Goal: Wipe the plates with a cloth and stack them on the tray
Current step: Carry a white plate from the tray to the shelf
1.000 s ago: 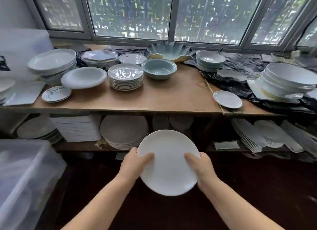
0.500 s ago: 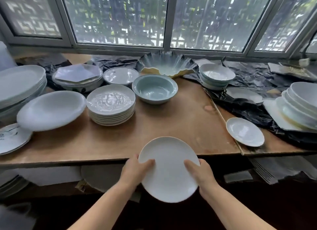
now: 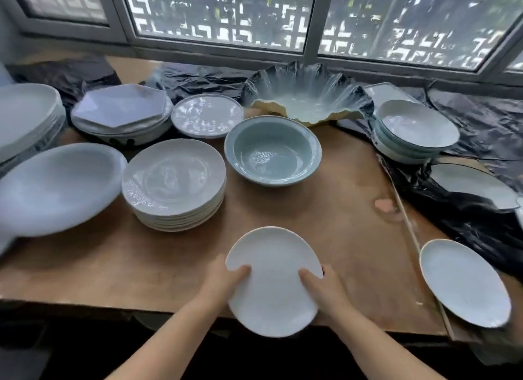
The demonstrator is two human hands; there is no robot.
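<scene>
A plain white plate [image 3: 273,283], round and unmarked, is held at the near edge of a wooden surface [image 3: 325,218], partly overhanging it. Whether its underside touches the wood cannot be told. A large pale dish [image 3: 53,187] at far left is blurred and cut off by the frame. The left hand [image 3: 223,280] and right hand [image 3: 325,292] reach forward from bare forearms, fingers grasping opposite rims, thumbs lying on the plate's face. Behind it stand a stack of plates [image 3: 174,184] and a blue-green bowl [image 3: 273,150].
</scene>
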